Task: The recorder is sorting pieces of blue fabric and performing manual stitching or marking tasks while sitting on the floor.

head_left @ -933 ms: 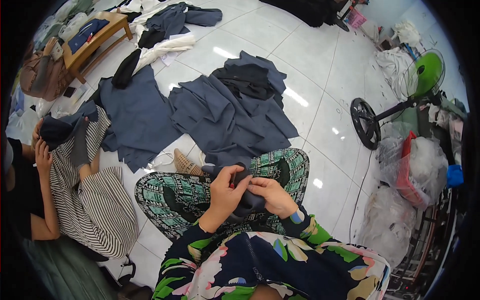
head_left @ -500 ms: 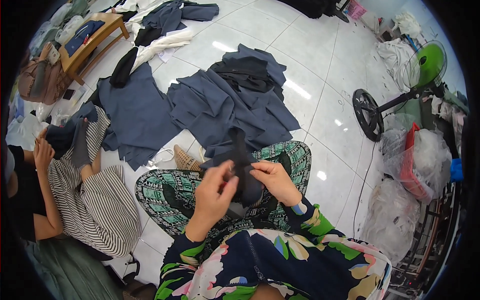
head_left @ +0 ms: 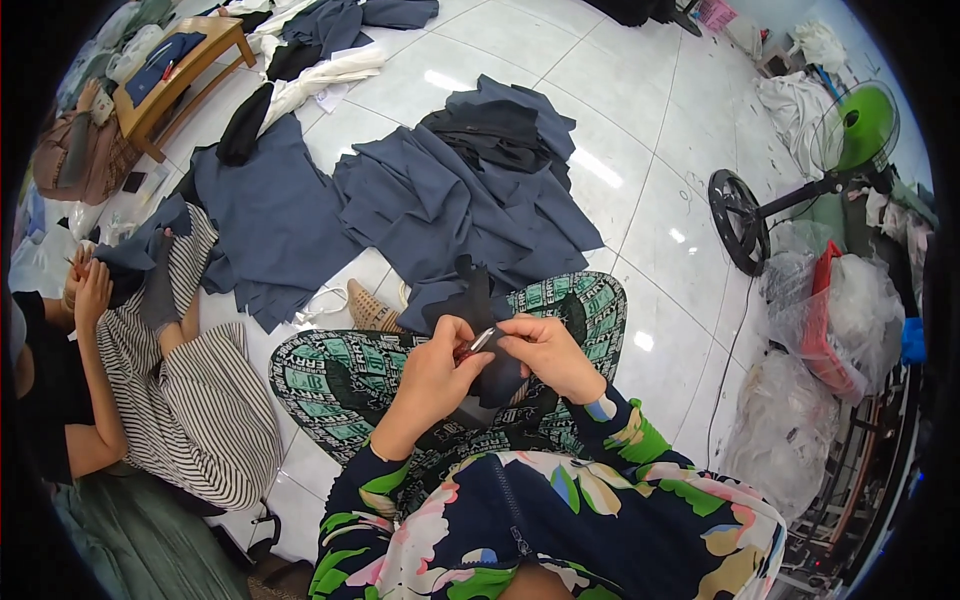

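Over my lap, my left hand point(head_left: 436, 372) is closed around small thread snips point(head_left: 483, 339). Their silver blades point up toward my right hand, and a bit of red shows inside my palm. My right hand point(head_left: 550, 352) pinches the edge of a black cloth piece point(head_left: 478, 292) between thumb and fingers. The cloth hangs between both hands and drapes over my legs. The blade tips lie against the cloth by my right fingertips; what exactly they touch is too small to tell.
Blue-grey fabric pieces point(head_left: 450, 205) lie heaped on the tiled floor ahead. At left a co-worker in striped trousers point(head_left: 205, 410) handles dark cloth. A green fan point(head_left: 862, 125), a red basket point(head_left: 822, 325) and plastic bags point(head_left: 785, 425) stand at right. A low wooden bench point(head_left: 185, 75) is far left.
My left hand has come closer to my right, and the snips' blades now show at the cloth. My right hand keeps its pinch. The co-worker's hands have shifted slightly.
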Demonstrator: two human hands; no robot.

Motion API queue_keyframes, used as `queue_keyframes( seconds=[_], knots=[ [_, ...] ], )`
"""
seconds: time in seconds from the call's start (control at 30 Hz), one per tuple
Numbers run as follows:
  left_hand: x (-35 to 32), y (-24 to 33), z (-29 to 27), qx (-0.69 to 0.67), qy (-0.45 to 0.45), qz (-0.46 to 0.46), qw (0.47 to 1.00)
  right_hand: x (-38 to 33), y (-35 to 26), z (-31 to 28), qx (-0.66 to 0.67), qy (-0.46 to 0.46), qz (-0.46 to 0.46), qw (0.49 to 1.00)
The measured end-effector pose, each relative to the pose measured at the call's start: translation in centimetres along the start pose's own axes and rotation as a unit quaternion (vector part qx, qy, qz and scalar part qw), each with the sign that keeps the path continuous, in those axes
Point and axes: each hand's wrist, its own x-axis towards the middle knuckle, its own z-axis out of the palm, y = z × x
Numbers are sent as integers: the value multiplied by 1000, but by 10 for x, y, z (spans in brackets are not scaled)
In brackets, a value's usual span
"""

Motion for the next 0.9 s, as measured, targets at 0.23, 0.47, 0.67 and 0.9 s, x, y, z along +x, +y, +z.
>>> queue_keyframes(
  seconds=[0.23,0.47,0.67,0.9],
  knots=[
    [2,0,1,-18,-11,3,1000,-2,-4,0,-12,-6,8,1000],
    [3,-3,3,-15,-26,6,1000,-2,-1,-2,-11,-1,15,1000],
    [3,-2,2,-15,-23,2,1000,-3,-5,-5,-5,-4,21,1000],
    [6,-1,1,-9,-45,-5,999,-4,-5,-4,-14,-4,29,999]
  ],
)
